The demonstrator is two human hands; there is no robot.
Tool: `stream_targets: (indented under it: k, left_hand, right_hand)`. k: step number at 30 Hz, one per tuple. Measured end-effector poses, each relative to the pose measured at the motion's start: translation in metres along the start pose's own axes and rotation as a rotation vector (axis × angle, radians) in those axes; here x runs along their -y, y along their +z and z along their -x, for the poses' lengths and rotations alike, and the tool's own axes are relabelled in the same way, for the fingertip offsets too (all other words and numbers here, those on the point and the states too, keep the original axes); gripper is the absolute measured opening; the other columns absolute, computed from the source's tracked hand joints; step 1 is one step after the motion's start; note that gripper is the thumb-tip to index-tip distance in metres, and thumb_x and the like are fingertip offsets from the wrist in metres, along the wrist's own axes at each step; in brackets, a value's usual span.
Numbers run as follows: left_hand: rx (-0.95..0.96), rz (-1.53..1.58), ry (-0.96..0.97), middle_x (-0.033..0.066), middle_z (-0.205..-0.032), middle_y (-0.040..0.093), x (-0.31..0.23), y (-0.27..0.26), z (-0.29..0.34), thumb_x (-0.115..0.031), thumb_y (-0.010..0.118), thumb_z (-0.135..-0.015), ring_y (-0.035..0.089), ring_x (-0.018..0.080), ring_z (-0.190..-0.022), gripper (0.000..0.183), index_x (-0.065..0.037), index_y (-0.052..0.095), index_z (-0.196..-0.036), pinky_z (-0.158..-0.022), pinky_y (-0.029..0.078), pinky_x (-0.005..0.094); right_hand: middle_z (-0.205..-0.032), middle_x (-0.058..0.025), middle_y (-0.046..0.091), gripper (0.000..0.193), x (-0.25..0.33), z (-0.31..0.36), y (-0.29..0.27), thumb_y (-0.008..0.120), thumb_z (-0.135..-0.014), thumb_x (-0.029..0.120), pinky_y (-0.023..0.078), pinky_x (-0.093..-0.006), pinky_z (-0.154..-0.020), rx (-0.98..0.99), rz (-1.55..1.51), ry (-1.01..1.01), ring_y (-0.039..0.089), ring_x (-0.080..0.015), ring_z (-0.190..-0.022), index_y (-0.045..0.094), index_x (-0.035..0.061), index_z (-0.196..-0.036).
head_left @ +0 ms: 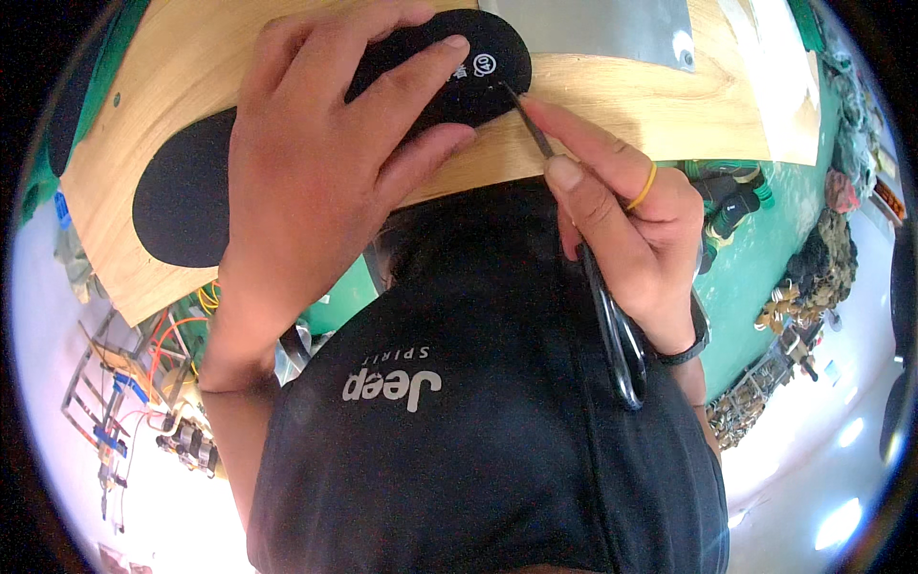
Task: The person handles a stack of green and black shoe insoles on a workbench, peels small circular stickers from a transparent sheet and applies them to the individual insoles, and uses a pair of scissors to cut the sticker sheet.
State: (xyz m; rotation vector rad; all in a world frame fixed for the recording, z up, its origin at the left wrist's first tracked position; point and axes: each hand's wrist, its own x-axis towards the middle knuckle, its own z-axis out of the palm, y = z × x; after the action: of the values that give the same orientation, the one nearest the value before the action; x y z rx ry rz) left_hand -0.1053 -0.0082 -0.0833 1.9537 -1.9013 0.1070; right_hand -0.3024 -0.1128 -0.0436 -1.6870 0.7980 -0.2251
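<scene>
A black insole (182, 196) with white printing near one rounded end lies on the wooden table (602, 134). My left hand (320, 134) rests across it with fingers spread, hiding its middle part. In my right hand (626, 215) is a pair of scissors (612, 335), gripped by its narrow metal blades between thumb and forefinger. The black handle loops hang down toward my body. The scissors' pointed tip reaches the insole's printed end, close to its edge; whether it touches the surface I cannot tell.
A grey sheet (602, 29) lies at the table's far side, with a pale strip (779, 81) to its right. Another dark shape (81, 105) shows at the far left. Cables and metal frames (124, 383) stand left below; piled items (813, 277) line the right.
</scene>
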Motion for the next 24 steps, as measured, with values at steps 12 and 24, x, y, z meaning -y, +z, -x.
stream_targets:
  k: [12, 24]
  left_hand:
    - [0.041, 0.105, -0.136, 0.0043, -0.120, 0.057, -0.021, -0.015, -0.009, -0.026, 0.073, -0.070, 0.053, 0.0265, -0.104, 0.046, -0.016, 0.064, -0.114, -0.092, 0.041, 0.0382]
    - [0.033, 0.110, -0.134, 0.0041, -0.120, 0.057, -0.023, -0.015, -0.009, -0.027, 0.072, -0.071, 0.053, 0.0260, -0.106, 0.045, -0.015, 0.064, -0.114, -0.093, 0.041, 0.0385]
  right_hand:
    - [-0.066, 0.0012, 0.058, 0.030, 0.001, 0.004, 0.004, 0.052, -0.092, 0.004, 0.036, -0.0171, -0.049, -0.007, 0.046, -0.032, 0.045, -0.0027, -0.051, 0.061, 0.0008, -0.120]
    - [-0.064, 0.0023, 0.057, 0.030, 0.004, 0.007, 0.003, 0.053, -0.092, 0.003, 0.037, -0.0168, -0.050, -0.059, 0.163, -0.079, 0.047, -0.0028, -0.051, 0.061, 0.0022, -0.120]
